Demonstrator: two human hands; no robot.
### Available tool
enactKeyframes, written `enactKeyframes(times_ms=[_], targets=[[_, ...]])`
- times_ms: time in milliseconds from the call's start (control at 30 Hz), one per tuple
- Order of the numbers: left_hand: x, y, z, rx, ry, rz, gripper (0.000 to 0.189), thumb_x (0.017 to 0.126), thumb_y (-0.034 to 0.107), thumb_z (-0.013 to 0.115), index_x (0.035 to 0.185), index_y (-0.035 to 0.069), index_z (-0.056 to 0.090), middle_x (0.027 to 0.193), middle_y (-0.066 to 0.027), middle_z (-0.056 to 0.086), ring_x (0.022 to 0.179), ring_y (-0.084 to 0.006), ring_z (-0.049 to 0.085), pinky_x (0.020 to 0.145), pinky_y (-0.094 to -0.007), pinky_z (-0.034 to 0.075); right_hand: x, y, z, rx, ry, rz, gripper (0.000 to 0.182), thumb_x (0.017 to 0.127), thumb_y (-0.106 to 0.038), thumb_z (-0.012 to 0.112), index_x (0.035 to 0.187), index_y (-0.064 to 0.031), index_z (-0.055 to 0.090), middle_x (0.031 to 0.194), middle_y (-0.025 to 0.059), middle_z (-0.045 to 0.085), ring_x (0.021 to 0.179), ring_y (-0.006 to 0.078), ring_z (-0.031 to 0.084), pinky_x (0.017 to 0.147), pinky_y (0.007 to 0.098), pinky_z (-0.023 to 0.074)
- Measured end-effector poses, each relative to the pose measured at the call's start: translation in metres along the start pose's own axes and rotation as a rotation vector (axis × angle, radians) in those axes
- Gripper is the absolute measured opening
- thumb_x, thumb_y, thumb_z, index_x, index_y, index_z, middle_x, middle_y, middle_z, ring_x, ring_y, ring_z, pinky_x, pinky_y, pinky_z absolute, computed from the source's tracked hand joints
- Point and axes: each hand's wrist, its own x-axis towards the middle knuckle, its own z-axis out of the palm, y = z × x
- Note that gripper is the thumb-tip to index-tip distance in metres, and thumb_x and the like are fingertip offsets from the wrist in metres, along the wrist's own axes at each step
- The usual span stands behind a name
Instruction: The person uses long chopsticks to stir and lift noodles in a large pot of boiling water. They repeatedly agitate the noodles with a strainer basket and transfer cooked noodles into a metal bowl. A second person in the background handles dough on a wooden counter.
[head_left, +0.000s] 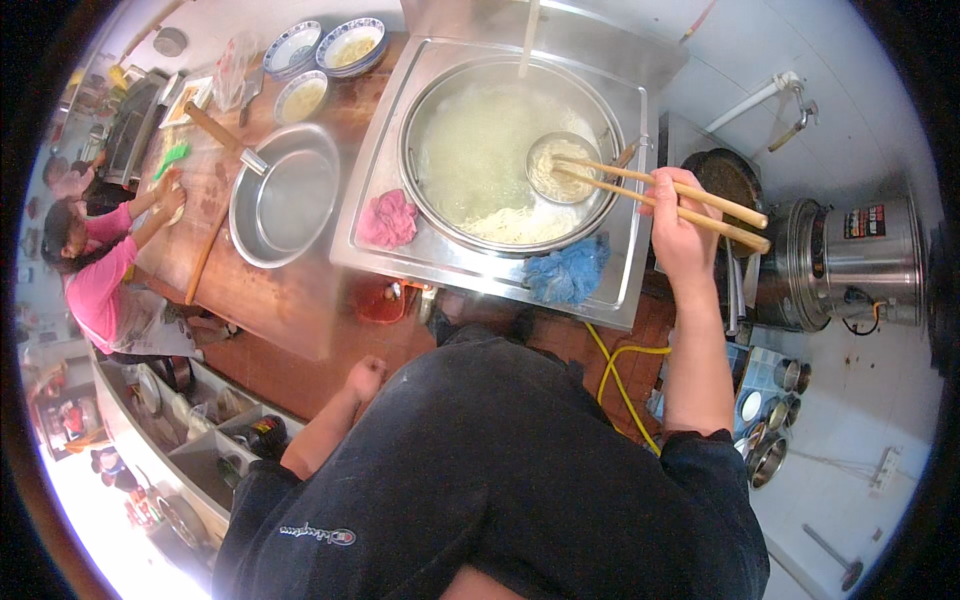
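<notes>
My right hand (681, 225) grips a pair of long wooden chopsticks (675, 199). Their far tips rest among noodles (562, 169) in a round metal strainer (531, 180) at the right side of a big steaming pot (412, 191). More pale noodles (517, 225) float in the cloudy water along the pot's near side. My left hand (366, 377) hangs low beside my body, curled, with nothing seen in it. A pink cloth (388, 218) and a blue cloth (568, 268) lie on the steel stove top (480, 276) near the pot.
Left of the stove, a wooden table (292, 307) bears a metal basin (289, 196), a rolling pin (206, 251), and several blue-and-white bowls (330, 56). A person in pink (105, 277) handles dough there. Steel containers (862, 255) stand right; a yellow hose (619, 390) crosses the floor.
</notes>
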Motion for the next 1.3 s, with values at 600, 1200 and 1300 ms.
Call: enactKeyframes(times_ms=[600,1200,1300], targets=[[0.015,-0.031,0.011,-0.082,-0.030,-0.060,0.014,0.085,0.012,0.048,0.095,0.002,0.053,0.078,-0.0089,0.061,0.066,-0.0178,0.058,0.060,-0.0321,0.048,0.019,-0.032,-0.049,0.042,0.127,0.136,0.019,0.089,-0.018,0.051,0.088,-0.0002,0.058,0.065,0.0058,0.057,0.054,0.0117,0.057,0.049,0.0244,0.0468],[-0.004,0.003,-0.006,0.024,0.029,0.003,0.015,0.086,0.015,0.050,0.090,0.002,0.056,0.075,-0.0086,0.060,0.066,-0.0167,0.057,0.060,-0.0317,0.047,-0.005,-0.038,-0.108,0.151,0.204,0.096,0.023,0.092,-0.020,0.046,0.097,-0.0005,0.057,0.071,0.0095,0.058,0.059,0.0150,0.057,0.057,0.0249,0.0493],[0.000,0.003,-0.010,0.052,0.018,-0.021,0.015,0.086,0.014,0.050,0.089,0.002,0.057,0.077,-0.0091,0.061,0.067,-0.0170,0.057,0.061,-0.0322,0.047,-0.019,-0.045,-0.175,0.100,0.284,-0.026,0.027,0.093,-0.021,0.043,0.100,0.0018,0.055,0.072,0.0106,0.058,0.058,0.0161,0.057,0.054,0.0245,0.0481]])
